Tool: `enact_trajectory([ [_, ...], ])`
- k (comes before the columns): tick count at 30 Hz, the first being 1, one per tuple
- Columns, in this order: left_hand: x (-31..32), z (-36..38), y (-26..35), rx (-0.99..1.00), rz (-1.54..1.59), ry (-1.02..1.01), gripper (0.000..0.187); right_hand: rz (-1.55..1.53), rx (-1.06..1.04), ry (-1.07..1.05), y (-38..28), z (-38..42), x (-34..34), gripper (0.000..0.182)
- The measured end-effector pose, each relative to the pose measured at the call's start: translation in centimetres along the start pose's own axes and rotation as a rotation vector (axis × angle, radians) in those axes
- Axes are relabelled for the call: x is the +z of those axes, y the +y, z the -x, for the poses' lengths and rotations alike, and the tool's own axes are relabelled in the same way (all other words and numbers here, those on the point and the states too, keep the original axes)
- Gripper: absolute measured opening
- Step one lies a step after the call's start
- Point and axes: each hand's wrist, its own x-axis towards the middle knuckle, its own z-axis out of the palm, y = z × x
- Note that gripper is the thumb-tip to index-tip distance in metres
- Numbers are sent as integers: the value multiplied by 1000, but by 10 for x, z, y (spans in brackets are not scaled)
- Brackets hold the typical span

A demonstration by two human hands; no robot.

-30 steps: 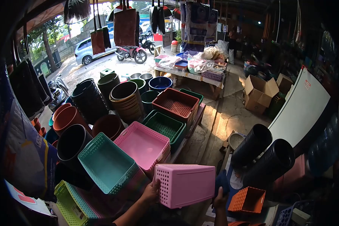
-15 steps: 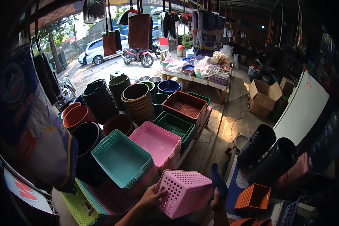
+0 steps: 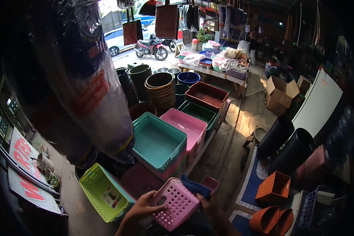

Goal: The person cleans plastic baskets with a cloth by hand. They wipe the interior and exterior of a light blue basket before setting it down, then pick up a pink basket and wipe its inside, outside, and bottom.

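A small pink perforated basket (image 3: 176, 202) is held tilted at the lower middle of the view. My left hand (image 3: 142, 210) grips its left side, thumb across the holes. My right hand (image 3: 210, 204) is closed on a dark blue cloth (image 3: 195, 186), which lies against the basket's upper right edge. Left of my hands is a yellow-green basket (image 3: 102, 192), tilted, with a label inside. Beyond the held basket sit a teal basket (image 3: 159, 139) and a larger pink basket (image 3: 187, 128), side by side on stacks.
Green and brown-red baskets (image 3: 206, 97) and stacked buckets (image 3: 160, 92) stand farther back. On the right are orange baskets (image 3: 273, 187), orange pots (image 3: 264, 219) and black stacks (image 3: 291, 151). Wrapped goods (image 3: 82, 98) hang close at the left. A cardboard box (image 3: 280, 94) sits behind.
The view has swung left. The pink basket has turned and sits lower in my hands, and the blue cloth has moved from beside it onto its upper edge.
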Motion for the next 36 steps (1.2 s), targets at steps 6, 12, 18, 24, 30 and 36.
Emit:
enact_trajectory([
  [6, -10, 50, 9, 75, -178, 95, 56, -1, -117, 55, -31, 17, 36, 23],
  [12, 8, 68, 5, 283, -678, 227, 39, -281, -11, 184, -43, 33, 57, 36],
  [18, 28, 72, 0, 332, -827, 309, 40, -124, -216, 211, -47, 33, 66, 39],
  [24, 41, 42, -26, 330, -954, 400, 35, 9, -144, 250, -2, 14, 85, 39],
  [30, 24, -14, -90, 136, -1050, 484, 30, -114, 89, 159, 28, 22, 115, 46],
  [36, 5, -58, -147, -29, -1104, 506, 27, -164, 141, 74, 68, 19, 164, 53],
])
